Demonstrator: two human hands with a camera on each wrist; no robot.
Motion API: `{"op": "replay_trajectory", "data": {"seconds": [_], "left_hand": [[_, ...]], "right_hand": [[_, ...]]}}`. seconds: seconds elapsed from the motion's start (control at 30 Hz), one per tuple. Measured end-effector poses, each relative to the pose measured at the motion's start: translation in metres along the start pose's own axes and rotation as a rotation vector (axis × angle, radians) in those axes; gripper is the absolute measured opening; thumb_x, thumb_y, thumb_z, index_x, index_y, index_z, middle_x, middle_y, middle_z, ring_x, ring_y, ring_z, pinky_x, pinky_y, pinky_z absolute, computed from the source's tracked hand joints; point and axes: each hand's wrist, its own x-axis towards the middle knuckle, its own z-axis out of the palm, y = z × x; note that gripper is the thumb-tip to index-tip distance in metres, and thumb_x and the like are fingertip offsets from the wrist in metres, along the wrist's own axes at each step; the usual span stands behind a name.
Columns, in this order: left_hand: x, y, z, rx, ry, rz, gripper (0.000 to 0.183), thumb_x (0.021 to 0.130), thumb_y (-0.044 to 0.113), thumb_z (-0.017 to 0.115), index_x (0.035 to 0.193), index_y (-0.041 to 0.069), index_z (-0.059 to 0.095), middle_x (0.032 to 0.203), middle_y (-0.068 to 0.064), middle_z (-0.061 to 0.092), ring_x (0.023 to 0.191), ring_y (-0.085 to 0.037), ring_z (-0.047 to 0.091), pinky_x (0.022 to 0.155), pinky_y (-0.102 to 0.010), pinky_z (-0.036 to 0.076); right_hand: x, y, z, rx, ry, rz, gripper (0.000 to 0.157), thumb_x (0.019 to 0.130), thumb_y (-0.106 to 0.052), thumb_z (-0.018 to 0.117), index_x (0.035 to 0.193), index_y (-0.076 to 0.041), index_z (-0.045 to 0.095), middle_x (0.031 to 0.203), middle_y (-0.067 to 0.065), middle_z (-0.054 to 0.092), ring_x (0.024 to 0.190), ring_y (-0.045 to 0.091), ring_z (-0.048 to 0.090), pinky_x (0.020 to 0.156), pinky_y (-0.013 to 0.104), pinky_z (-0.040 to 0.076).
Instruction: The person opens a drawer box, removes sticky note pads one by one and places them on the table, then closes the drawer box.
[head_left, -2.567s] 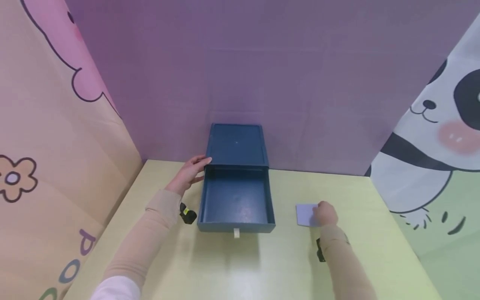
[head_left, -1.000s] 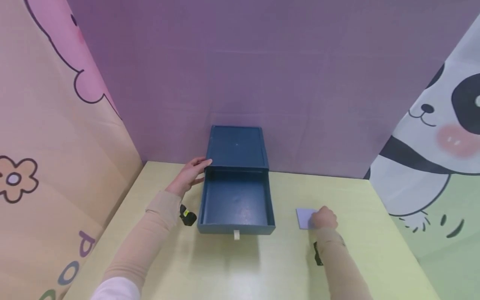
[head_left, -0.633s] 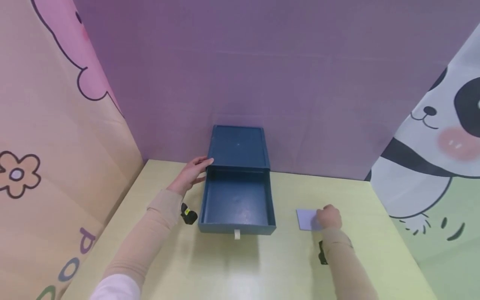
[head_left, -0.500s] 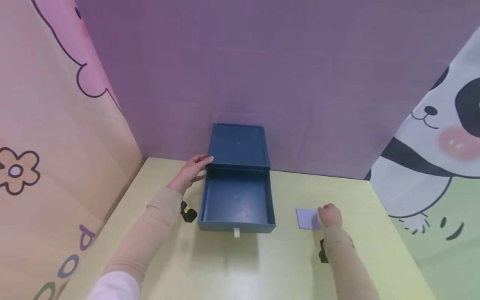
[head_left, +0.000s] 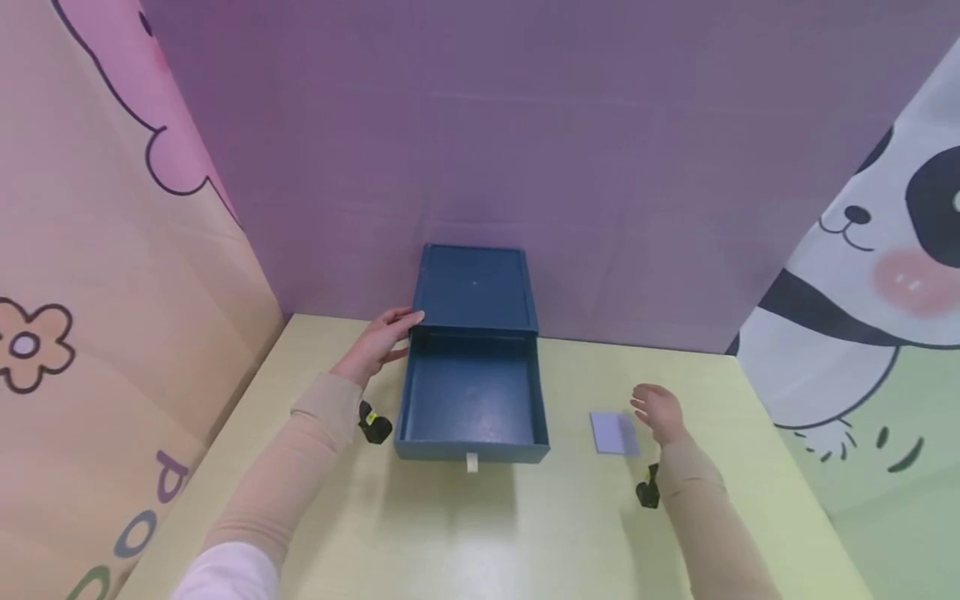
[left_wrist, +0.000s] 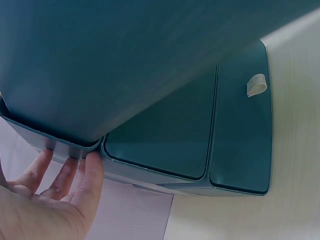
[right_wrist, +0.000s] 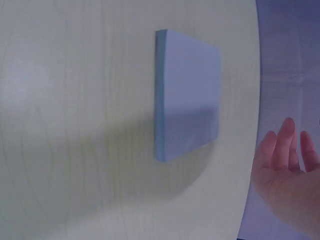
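Observation:
A dark blue drawer unit (head_left: 476,287) stands at the back of the table, its top drawer (head_left: 474,400) pulled out with nothing inside. My left hand (head_left: 381,340) touches the unit's left side near the front edge; in the left wrist view its fingers (left_wrist: 92,175) lie fairly straight against the casing. A thin, light purple square pad of paper-like sheets (head_left: 612,433) lies flat on the table, right of the drawer. My right hand (head_left: 660,412) hovers above and right of the pad, holding nothing; in the right wrist view its fingers (right_wrist: 286,137) are loosely bent, apart from the pad (right_wrist: 190,95).
The pale yellow table (head_left: 450,558) meets a purple cloth backdrop (head_left: 600,167). Printed cloths hang left and right. Below the open drawer, the left wrist view shows two shut drawers, the lowest with a white pull tab (left_wrist: 257,85). Black wrist cameras (head_left: 373,423) hang under both wrists.
My right hand has let go of the pad's right side and risen up and away from it, its fingers loosening. The pad stays on the table. My left hand has stayed on the drawer unit.

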Motion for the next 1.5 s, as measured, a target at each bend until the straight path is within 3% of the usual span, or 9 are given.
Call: {"op": "replay_trajectory", "data": {"seconds": [0.23,0.37,0.5,0.57,0.7,0.83,0.97,1.2,1.5], "left_hand": [[0.003,0.002,-0.003,0.006,0.008,0.014,0.068,0.093,0.04,0.056,0.148,0.011,0.029,0.152,-0.011,0.03,0.139,-0.032,0.029,0.11,-0.047,0.034],[0.002,0.002,-0.002,0.008,0.011,0.005,0.068,0.093,0.04,0.057,0.148,0.012,0.029,0.153,-0.01,0.03,0.139,-0.032,0.029,0.11,-0.047,0.034],[-0.003,0.004,-0.001,0.002,0.006,0.002,0.068,0.093,0.039,0.056,0.148,0.011,0.029,0.153,-0.011,0.03,0.14,-0.032,0.029,0.11,-0.047,0.034],[-0.01,0.01,0.001,0.003,-0.004,-0.001,0.067,0.095,0.037,0.055,0.149,0.01,0.027,0.153,-0.012,0.028,0.14,-0.032,0.028,0.111,-0.046,0.034],[-0.014,0.015,0.003,0.002,-0.023,-0.003,0.067,0.096,0.035,0.053,0.149,0.008,0.025,0.154,-0.013,0.025,0.141,-0.033,0.026,0.112,-0.047,0.032],[0.0,0.003,0.0,-0.005,-0.01,0.001,0.068,0.094,0.038,0.055,0.149,0.011,0.027,0.154,-0.012,0.027,0.14,-0.032,0.027,0.111,-0.048,0.032],[0.004,0.0,0.001,-0.001,0.009,0.005,0.067,0.093,0.04,0.056,0.148,0.011,0.029,0.153,-0.011,0.03,0.139,-0.032,0.029,0.111,-0.047,0.033],[0.003,0.0,0.003,-0.003,0.016,0.008,0.069,0.093,0.041,0.057,0.148,0.011,0.029,0.153,-0.011,0.029,0.139,-0.033,0.029,0.111,-0.047,0.033],[-0.001,-0.001,0.003,-0.013,0.023,0.01,0.066,0.094,0.039,0.056,0.147,0.011,0.031,0.152,-0.011,0.031,0.139,-0.033,0.029,0.111,-0.047,0.033]], "right_hand": [[-0.004,-0.016,-0.002,0.019,-0.108,-0.044,0.055,0.102,-0.019,0.032,0.145,0.012,0.015,0.149,0.032,0.021,0.137,0.041,0.028,0.114,0.041,0.028],[-0.007,-0.025,-0.002,0.03,-0.158,-0.081,0.055,0.103,-0.021,0.034,0.145,0.01,0.016,0.144,0.028,0.034,0.122,0.024,0.05,0.112,0.038,0.031],[-0.012,-0.037,0.002,0.081,-0.208,-0.12,0.056,0.102,-0.022,0.039,0.144,0.01,0.019,0.121,0.006,0.054,0.097,0.0,0.056,0.111,0.038,0.033],[-0.015,-0.044,0.005,0.113,-0.235,-0.137,0.056,0.102,-0.02,0.04,0.144,0.011,0.019,0.107,-0.007,0.057,0.093,-0.003,0.056,0.108,0.033,0.038],[-0.024,-0.058,0.01,0.166,-0.28,-0.171,0.051,0.103,-0.018,0.039,0.141,0.011,0.023,0.093,-0.018,0.059,0.091,-0.004,0.058,0.096,0.021,0.047],[-0.036,-0.07,0.015,0.235,-0.318,-0.197,0.031,0.102,-0.014,0.038,0.129,0.001,0.039,0.092,-0.015,0.062,0.09,-0.002,0.06,0.089,0.017,0.049],[-0.05,-0.081,0.022,0.31,-0.355,-0.218,0.016,0.101,-0.009,0.037,0.113,-0.01,0.048,0.093,-0.012,0.063,0.092,0.001,0.061,0.088,0.017,0.049],[-0.072,-0.098,0.036,0.393,-0.453,-0.246,0.028,0.102,-0.007,0.036,0.099,-0.019,0.061,0.096,-0.007,0.066,0.092,0.004,0.063,0.088,0.02,0.05],[-0.099,-0.114,0.063,0.332,-0.621,-0.336,0.031,0.099,-0.002,0.037,0.103,-0.02,0.062,0.098,-0.008,0.066,0.09,0.005,0.063,0.089,0.021,0.05]]}}
